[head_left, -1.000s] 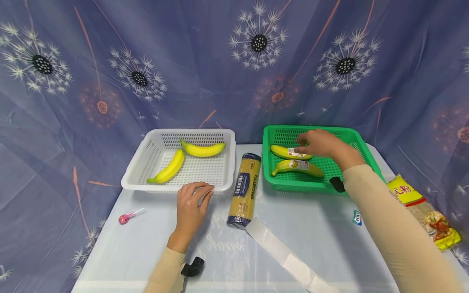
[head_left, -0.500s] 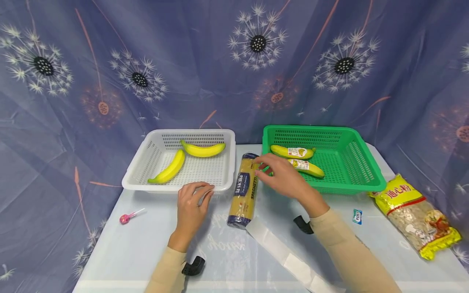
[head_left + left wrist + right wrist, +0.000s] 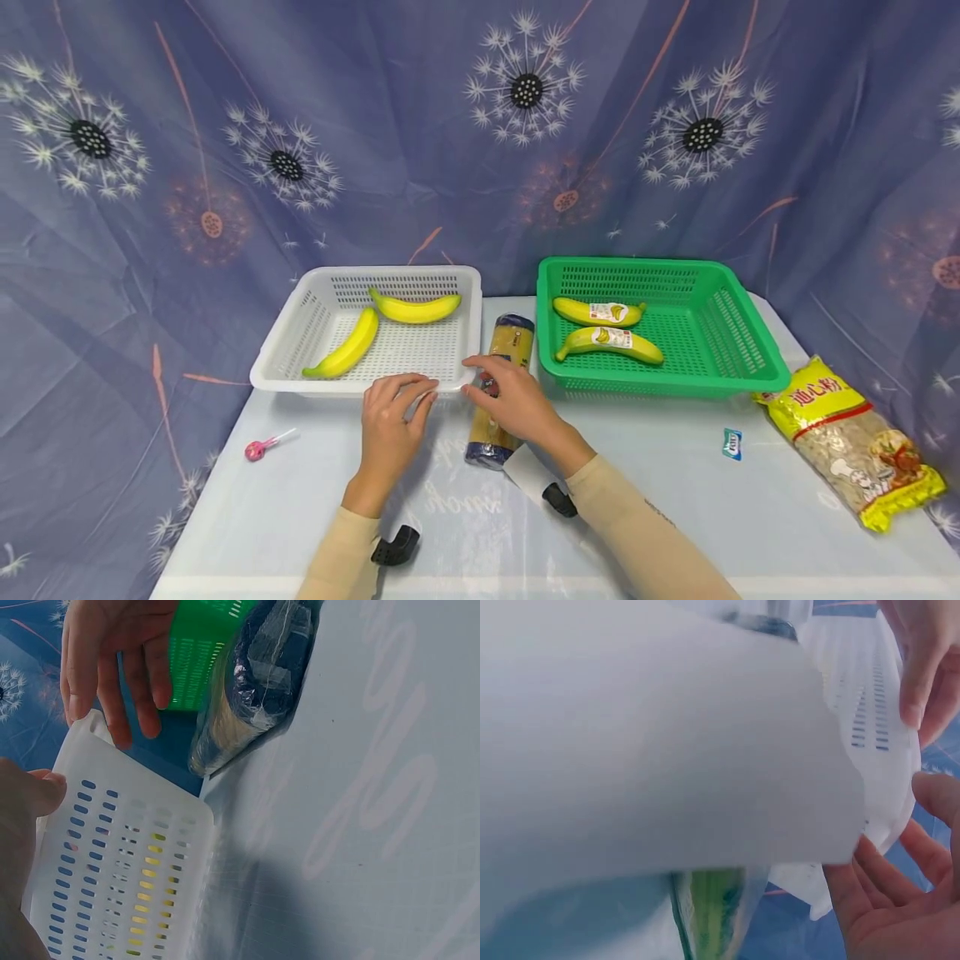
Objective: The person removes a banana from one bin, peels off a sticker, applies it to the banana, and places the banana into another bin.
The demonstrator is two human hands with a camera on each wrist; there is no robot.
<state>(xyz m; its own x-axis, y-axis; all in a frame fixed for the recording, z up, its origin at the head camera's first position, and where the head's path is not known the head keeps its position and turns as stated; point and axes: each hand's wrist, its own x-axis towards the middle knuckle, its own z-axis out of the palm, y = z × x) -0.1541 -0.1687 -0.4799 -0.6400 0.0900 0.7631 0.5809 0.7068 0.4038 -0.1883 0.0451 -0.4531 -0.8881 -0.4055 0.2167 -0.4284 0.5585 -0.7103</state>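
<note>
At the front rim of the white basket (image 3: 360, 386), my left hand (image 3: 393, 421) pinches the edge between thumb and fingers. My right hand (image 3: 521, 404) is at the basket's front right corner, its fairly straight fingers and thumb spread about the rim; the left wrist view shows one of its fingers touching the corner. Inside the basket lie two bananas, one slanting at left (image 3: 345, 346) and one behind it (image 3: 416, 310). Beneath the right hand, a pack of spaghetti (image 3: 514, 335) lies partly hidden. A white strip (image 3: 667, 750) blocks much of the right wrist view.
A green basket (image 3: 667, 383) stands to the right, holding two labelled bananas (image 3: 611, 344). Farther right are a small blue-green packet (image 3: 732, 444) and a yellow-ended food bag (image 3: 847, 442). A pink lollipop (image 3: 257, 450) lies at left. A patterned curtain (image 3: 420, 167) hangs behind.
My right hand has moved left, from above the green basket's bananas across the spaghetti pack to the white basket's corner. The left hand has stayed at the rim; the baskets and bananas look unmoved.
</note>
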